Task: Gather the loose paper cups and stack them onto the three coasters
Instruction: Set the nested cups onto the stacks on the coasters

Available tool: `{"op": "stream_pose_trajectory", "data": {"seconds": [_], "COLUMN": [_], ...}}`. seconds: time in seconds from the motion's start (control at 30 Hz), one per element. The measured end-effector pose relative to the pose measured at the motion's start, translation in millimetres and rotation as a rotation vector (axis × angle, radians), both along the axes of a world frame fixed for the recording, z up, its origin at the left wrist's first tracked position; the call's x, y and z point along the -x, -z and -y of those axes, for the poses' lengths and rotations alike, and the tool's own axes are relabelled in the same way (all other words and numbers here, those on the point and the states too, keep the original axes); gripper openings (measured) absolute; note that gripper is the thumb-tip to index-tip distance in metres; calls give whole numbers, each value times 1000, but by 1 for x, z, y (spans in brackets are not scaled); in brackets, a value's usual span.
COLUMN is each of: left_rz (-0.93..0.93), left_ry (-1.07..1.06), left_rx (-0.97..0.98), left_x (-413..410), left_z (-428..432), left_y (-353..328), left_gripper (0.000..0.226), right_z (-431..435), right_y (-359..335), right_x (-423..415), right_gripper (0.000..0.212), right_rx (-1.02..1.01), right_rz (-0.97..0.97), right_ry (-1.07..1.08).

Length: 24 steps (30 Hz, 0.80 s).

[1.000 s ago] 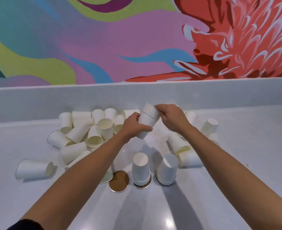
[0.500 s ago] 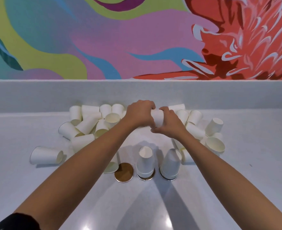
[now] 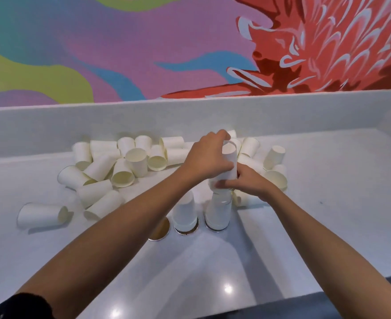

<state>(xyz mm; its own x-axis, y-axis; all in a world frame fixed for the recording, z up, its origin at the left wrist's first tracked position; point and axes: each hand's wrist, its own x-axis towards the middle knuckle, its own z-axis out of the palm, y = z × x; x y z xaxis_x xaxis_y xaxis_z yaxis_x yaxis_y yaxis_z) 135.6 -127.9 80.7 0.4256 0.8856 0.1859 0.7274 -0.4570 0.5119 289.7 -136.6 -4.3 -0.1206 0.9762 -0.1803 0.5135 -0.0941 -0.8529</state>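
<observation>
Wall: a painted mural [image 3: 143, 54] fills the top, with green, purple and blue waves at left and a red flower shape at right.
Counter: a pale grey counter [image 3: 328, 203] with a raised ledge [image 3: 51, 125] at its far side, under the mural.
Loose cups: a heap of plain white paper cups [image 3: 120, 166] lies on the far left of the counter, most on their sides; a smaller group [image 3: 272, 178] lies at right, behind the right hand. One single cup [image 3: 41, 215] lies on its side, apart at the left.
Held stack: a short stack of upside-down cups [image 3: 229, 162] is in the air, directly above the right coaster's stack; the lower edge is blurred, so I cannot tell if they touch.
Left hand: the left hand [image 3: 207, 157] has its fingers curled round the upper part of the held stack.
Right hand: the right hand [image 3: 247, 183] grips the lower rim of the same stack with curled fingers.
Standing stacks: the right stack [image 3: 218, 215] and the middle stack [image 3: 185, 212] stand upside down, each on a coaster.
Coasters: three round coasters in a row near the person; the left coaster [image 3: 160, 231] shows a bare brown top and is partly hidden by the left arm; of the middle coaster [image 3: 187, 231] and the right coaster [image 3: 215, 229] only the shiny rims show.
Sleeve: a black sleeve [image 3: 17, 307] is at the lower left corner.
</observation>
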Motion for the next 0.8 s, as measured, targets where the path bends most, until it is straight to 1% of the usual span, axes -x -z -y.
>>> {"op": "stream_pose_trajectory", "data": {"seconds": [0.13,0.23,0.3,0.33,0.47,0.57,0.6,0.7,0.8], "left_rz": [-69,-104,-97,-90,-65,-55,-54,-75,-119], "left_ry": [13,13,5,-1,-18,-25,-26,-17,1], "left_rx": [-58,-54,-45,-47,-54,-58,-62,-44,-8], "left_x": [-8,-11,-11,-11,-11,-11,-11,-8,-6], "left_z": [12,16,19,20,21,22,22,24,26], "left_y": [6,14,19,20,23,22,22,28,37], "left_gripper": [58,58,59,59,58,59,58,57,59], "right_z": [13,19,22,23,24,22,21,20,21], "right_y": [5,10,14,16,19,19,18,21,25], "right_x": [-6,-5,-3,-2,-1,-3,-3,-5,-3], "right_gripper": [53,63,72,73,67,69,70,62,58], "right_rx": [-4,-5,-1,-2,-22,-35,-32,9,46], "right_rz": [-3,21,35,32,21,32,43,100,142], "right_ry": [-27,-44,-58,-59,-67,-82,-88,-108,-130]}}
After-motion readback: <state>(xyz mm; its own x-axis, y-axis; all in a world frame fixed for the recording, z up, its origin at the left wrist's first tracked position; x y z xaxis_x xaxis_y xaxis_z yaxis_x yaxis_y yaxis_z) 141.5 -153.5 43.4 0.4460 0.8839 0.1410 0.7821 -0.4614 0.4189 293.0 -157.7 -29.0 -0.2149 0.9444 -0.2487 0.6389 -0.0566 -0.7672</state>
